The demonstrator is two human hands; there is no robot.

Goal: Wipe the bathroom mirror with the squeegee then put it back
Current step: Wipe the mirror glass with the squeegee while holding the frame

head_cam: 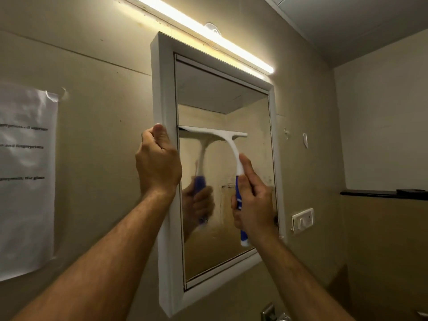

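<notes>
A white-framed mirror [245, 107] hangs on the beige wall. My right hand [253, 200] grips the blue handle of a white squeegee [228, 141]. Its blade lies level against the glass about mid-height, reaching to the left inner edge of the frame. My left hand [157, 163] clasps the left side of the mirror frame [165, 89], thumb on the front. The glass below the blade looks smeared and hazy. The reflection of the squeegee and hand shows in the glass.
A lit tube light [201, 31] runs above the mirror. A printed paper sheet [25, 177] is taped to the wall at left. A white switch plate [303, 220] and a dark shelf [382, 194] sit at right. Metal tap fittings [274, 315] show at the bottom.
</notes>
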